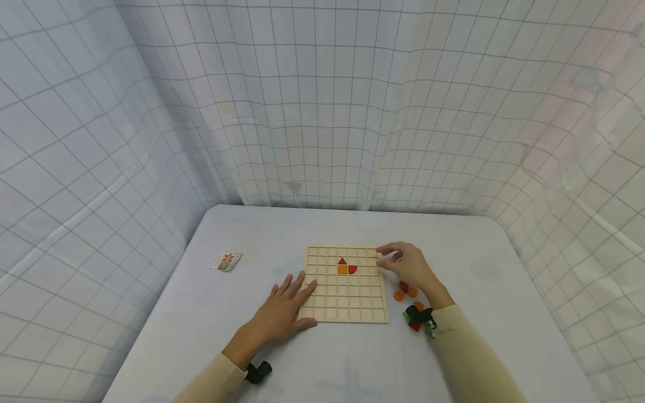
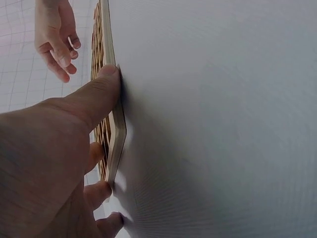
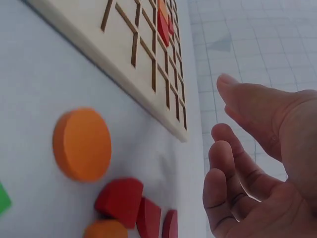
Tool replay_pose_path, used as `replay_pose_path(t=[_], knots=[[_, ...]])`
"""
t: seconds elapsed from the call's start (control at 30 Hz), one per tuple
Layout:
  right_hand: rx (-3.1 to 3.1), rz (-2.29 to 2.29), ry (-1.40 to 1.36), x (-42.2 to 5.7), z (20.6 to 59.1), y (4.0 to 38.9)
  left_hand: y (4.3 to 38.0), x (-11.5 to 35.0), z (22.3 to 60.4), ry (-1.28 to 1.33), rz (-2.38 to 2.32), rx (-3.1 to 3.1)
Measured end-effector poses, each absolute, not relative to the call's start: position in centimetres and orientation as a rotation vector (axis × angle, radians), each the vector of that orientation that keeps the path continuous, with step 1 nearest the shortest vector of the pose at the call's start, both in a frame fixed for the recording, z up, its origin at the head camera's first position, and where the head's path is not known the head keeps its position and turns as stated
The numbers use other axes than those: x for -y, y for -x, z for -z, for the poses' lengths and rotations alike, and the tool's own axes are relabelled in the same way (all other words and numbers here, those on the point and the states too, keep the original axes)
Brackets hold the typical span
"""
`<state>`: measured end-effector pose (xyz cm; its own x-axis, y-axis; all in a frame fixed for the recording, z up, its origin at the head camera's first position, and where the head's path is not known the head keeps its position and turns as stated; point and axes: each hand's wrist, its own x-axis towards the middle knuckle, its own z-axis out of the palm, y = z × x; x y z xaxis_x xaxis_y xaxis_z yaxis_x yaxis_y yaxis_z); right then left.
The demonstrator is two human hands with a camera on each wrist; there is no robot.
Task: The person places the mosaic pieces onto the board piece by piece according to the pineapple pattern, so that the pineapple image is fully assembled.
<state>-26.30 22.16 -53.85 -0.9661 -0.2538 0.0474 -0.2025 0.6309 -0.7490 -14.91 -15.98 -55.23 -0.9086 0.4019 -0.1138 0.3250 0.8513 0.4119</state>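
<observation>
The board [image 1: 352, 300] lies on the tabletop [image 1: 282, 235], its left edge under the left hand's [image 1: 282, 310] spread fingers. The right hand [image 1: 409, 265], fingers curved apart and empty, hovers near its far right. The orange disc [image 3: 85, 144] to the right looks light, stiff, probably best pinched by its rim.

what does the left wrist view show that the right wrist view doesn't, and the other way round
Only the left wrist view: the left hand, touching the board.

Only the right wrist view: loose pieces on the table, including an orange disc, red pieces and part of a green piece; also red and orange pieces set in the board.

Both: the board, the table, the right hand and the gridded curtain.
</observation>
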Motion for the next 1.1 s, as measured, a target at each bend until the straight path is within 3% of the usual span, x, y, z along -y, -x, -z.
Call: replay_pose_path(t=[0.53, 1.1], knots=[[-2.844, 0.966, 0.380, -28.4, 54.8, 27.2, 14.7, 15.9, 55.0, -0.559, -0.596, -2.822], [-2.891, 0.896, 0.361, -28.7, 55.5, 26.9, 14.7, 15.9, 55.2, -0.555, -0.576, -2.832]])
